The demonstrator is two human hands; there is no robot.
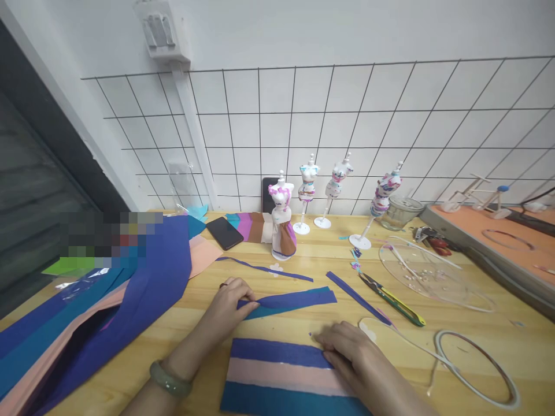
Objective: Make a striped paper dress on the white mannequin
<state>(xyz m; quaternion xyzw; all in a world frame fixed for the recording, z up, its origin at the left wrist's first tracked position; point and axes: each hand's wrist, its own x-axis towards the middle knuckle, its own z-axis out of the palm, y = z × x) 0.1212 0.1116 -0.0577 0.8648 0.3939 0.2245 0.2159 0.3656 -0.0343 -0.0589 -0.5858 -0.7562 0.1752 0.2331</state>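
My left hand (pixel 232 303) is closed in a pinch on the left end of a purple and teal crepe paper strip (pixel 290 300). My right hand (pixel 358 358) has its fingers curled together over the right side of a striped crepe paper sheet (pixel 277 372) in purple, pink and teal. Thumb and forefinger meet at the sheet's purple band. Above the held strip lies a thin purple strip (pixel 269 270). Another narrow purple strip (pixel 358 297) slants beside a green and yellow utility knife (pixel 392 300). The sheet's lower right part is hidden by my right hand.
Several small dress forms (pixel 307 190) stand at the back, one wearing a brown and purple skirt (pixel 286 238). A black phone (pixel 224 233) lies near large folded paper sheets (pixel 162 271) at left. At right are a roll of white tape (pixel 477 370), a clear disc (pixel 420 277) and a glass jar (pixel 401 212).
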